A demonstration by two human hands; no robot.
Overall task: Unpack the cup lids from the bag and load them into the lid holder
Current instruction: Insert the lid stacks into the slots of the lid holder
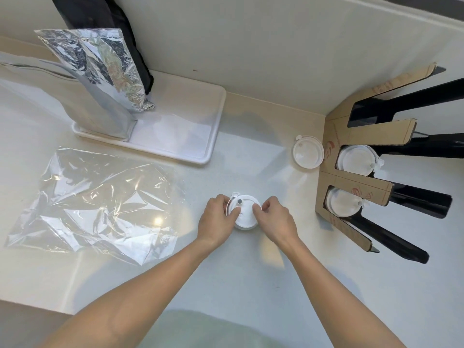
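A short stack of white cup lids [244,217] rests on the white counter in front of me. My left hand [217,221] grips its left rim and my right hand [275,221] grips its right rim, thumbs on top. One more white lid [308,151] lies on the counter beside the cardboard lid holder [356,135] at the right. Lids fill two of the holder's slots, a middle slot [356,160] and a lower slot [342,203]. The flattened clear plastic bag [95,204] lies at the left.
A white tray [190,136] at the back carries an upright silver foil pouch [100,79] and a black pouch [105,18] behind it. A wall runs along the back. The holder's black legs [414,199] stick out to the right.
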